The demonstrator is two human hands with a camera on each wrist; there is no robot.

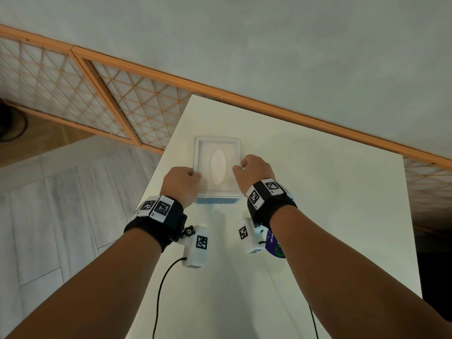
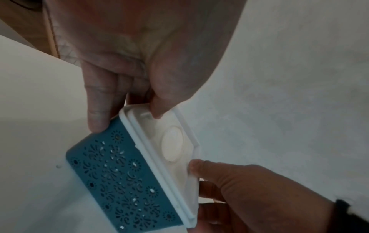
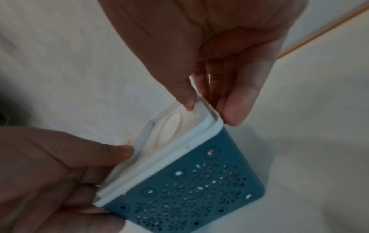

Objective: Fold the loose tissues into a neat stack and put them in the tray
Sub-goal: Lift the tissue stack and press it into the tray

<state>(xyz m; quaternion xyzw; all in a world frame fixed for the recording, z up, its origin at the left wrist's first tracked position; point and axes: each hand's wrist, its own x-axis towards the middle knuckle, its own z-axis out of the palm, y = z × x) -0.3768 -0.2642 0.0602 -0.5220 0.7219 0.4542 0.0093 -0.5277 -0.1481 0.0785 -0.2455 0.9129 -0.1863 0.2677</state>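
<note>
I see a white table under both of my forearms, running ahead of the hands to a grey wall with an orange wooden rail. Between the hands, and just ahead of the wrists, stands the tray: a blue box with a pierced flower pattern on its side, topped by a white lid with an oval opening in the middle.

My left hand grips the lid's left edge; from the left wrist camera the thumb lies on top inside the rim and the fingers curl down the outer side, one fingertip touching the blue wall. My right hand grips the lid's right edge the same way, thumb on top and fingers wrapped under the rim. From the wrist views the lid seems slightly raised off the blue box at the right hand's corner, though the dim picture leaves me unsure.

Through the oval something pale shows, possibly tissue; I cannot tell.

Behind my right wrist, partly hidden by the wrist camera, lies a small purple packet with white lettering.
</note>
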